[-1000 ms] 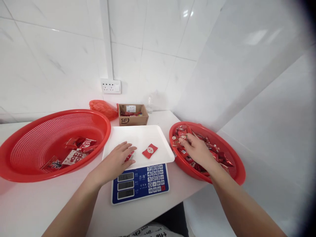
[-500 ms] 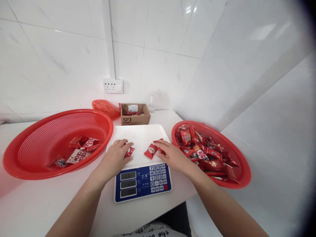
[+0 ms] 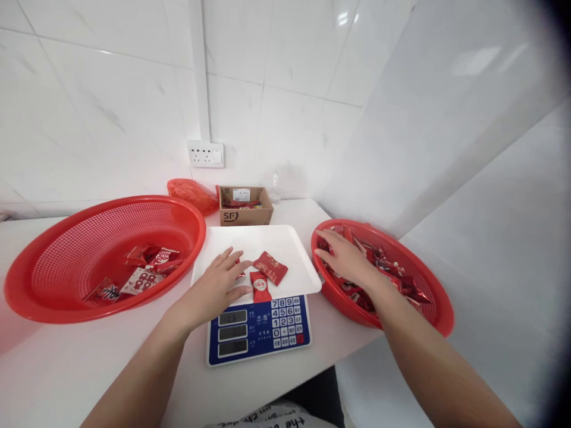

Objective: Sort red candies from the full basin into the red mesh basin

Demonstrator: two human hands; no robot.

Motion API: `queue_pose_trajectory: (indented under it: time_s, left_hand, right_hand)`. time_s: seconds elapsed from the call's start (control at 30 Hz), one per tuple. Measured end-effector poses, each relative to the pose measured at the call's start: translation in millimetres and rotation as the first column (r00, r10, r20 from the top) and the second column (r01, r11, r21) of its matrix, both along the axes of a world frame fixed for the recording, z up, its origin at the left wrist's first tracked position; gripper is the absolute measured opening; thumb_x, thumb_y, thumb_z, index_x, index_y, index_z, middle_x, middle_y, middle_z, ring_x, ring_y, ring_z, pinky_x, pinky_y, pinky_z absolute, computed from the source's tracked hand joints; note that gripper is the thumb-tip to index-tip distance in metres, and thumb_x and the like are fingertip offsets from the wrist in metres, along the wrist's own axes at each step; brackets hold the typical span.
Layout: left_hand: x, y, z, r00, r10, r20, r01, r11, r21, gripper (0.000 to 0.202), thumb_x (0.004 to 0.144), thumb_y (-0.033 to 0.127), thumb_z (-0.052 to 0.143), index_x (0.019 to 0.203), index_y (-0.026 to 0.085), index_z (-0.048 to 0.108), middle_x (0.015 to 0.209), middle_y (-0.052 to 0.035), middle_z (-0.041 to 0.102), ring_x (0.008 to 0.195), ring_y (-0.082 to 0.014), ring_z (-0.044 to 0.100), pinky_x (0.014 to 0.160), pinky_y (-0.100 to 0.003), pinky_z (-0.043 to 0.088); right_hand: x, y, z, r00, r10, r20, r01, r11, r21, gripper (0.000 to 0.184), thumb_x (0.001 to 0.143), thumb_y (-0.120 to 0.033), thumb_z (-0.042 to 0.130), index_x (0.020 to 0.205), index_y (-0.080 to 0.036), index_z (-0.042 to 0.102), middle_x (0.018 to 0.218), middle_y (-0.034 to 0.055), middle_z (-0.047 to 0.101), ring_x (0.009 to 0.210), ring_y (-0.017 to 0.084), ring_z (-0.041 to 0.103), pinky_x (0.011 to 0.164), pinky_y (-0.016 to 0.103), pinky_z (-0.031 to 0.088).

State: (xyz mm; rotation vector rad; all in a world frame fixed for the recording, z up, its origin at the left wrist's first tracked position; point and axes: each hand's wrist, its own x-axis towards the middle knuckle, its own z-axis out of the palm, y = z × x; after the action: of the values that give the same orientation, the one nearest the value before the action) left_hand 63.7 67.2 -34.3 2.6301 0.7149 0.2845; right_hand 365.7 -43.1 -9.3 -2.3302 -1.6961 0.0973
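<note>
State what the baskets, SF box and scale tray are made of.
Left basket and right basket: likely plastic, glossy, with perforated walls. SF box: apparently cardboard, matte brown, printed lettering. Scale tray: probably plastic, smooth white, rounded corners; coated metal possible.

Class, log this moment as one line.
left hand: spread over white tray | right hand: at right red basket | red packets: on tray, in that basket

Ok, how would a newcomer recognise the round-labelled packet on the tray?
Between two red baskets stands a scale with a white tray. At the tray's front edge, right of the left hand, lies the small red packet. Its round white label sets it apart from the darker, larger packet behind it.
</note>
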Motion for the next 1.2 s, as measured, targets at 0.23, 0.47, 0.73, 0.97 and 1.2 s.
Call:
queue_pose_trajectory:
  time_s: [0.23, 0.47, 0.73, 0.97, 1.2]
  left_hand:
    - [-1, 1, -4.3, 1.0, -0.002, 0.024, 0.002, 1.0, 0.022, 0.046, 0.094, 0.04, 0.052, 0.137, 0.024, 0.049, 0.153, -0.0126, 0.039, 0.147, -0.0337, 0.019, 0.113, -0.056, 0.031]
    - [0, -1, -0.7, 0.999, -0.002, -0.042, 0.002, 1.0, -0.004, 0.047, 0.093, 0.034, 0.055, 0.138, 0.024, 0.048, 0.154, -0.0134, 0.037, 0.147, -0.0344, 0.019, 0.114, -0.056, 0.031]
    - [0, 2, -7.6, 0.999, 0.033, 0.002, -0.033, 0.999, -0.008, 0.06, 0.093, 0.038, 0.052, 0.148, 0.023, 0.033, 0.156, -0.0129, 0.032, 0.147, -0.0315, 0.019, 0.115, -0.054, 0.029]
    - [-2, 2, -3.4, 0.999, 0.036, -0.04, -0.036, 0.999, -0.019, 0.061, 0.092, 0.038, 0.055, 0.148, 0.024, 0.035, 0.157, -0.0126, 0.032, 0.148, -0.0339, 0.017, 0.115, -0.056, 0.029]
    - [-5, 7, -2.1, 0.998, 0.049, -0.032, -0.049, 0.999, 0.008, 0.058, 0.095, 0.042, 0.048, 0.148, 0.024, 0.034, 0.157, -0.0122, 0.032, 0.148, -0.0326, 0.017, 0.115, -0.054, 0.028]
  right_hand:
    - [43, -2, -18.0, 0.977, -0.144, 0.156, 0.167, 0.976, -0.143, 0.028, 0.088, -0.021, 0.061, 0.115, -0.015, 0.061, 0.124, 0.0121, 0.061, 0.115, 0.027, 0.056, 0.098, 0.047, 0.043]
    - [22, -8, 17.2, 0.953, -0.254, 0.166, 0.251, 0.967, 0.036, 0.016, 0.087, -0.014, 0.049, 0.091, -0.018, 0.063, 0.099, 0.0106, 0.067, 0.087, 0.025, 0.064, 0.076, 0.038, 0.048]
    - [-44, -3, 22.2, 0.982, 0.154, 0.11, -0.172, 0.97, 0.171, 0.029, 0.091, -0.022, 0.045, 0.112, -0.024, 0.065, 0.131, 0.0044, 0.061, 0.126, 0.023, 0.051, 0.108, 0.039, 0.04]
    - [-36, -22, 10.6, 0.985, 0.167, 0.03, -0.168, 0.986, 0.004, 0.036, 0.094, -0.028, 0.043, 0.125, -0.022, 0.061, 0.138, 0.0069, 0.057, 0.126, 0.026, 0.053, 0.105, 0.043, 0.044]
    - [21, -55, -10.0, 1.0, 0.0, -0.024, -0.008, 0.953, -0.303, 0.05, 0.086, -0.016, 0.051, 0.135, -0.018, 0.057, 0.141, 0.0111, 0.055, 0.122, 0.03, 0.058, 0.098, 0.041, 0.05]
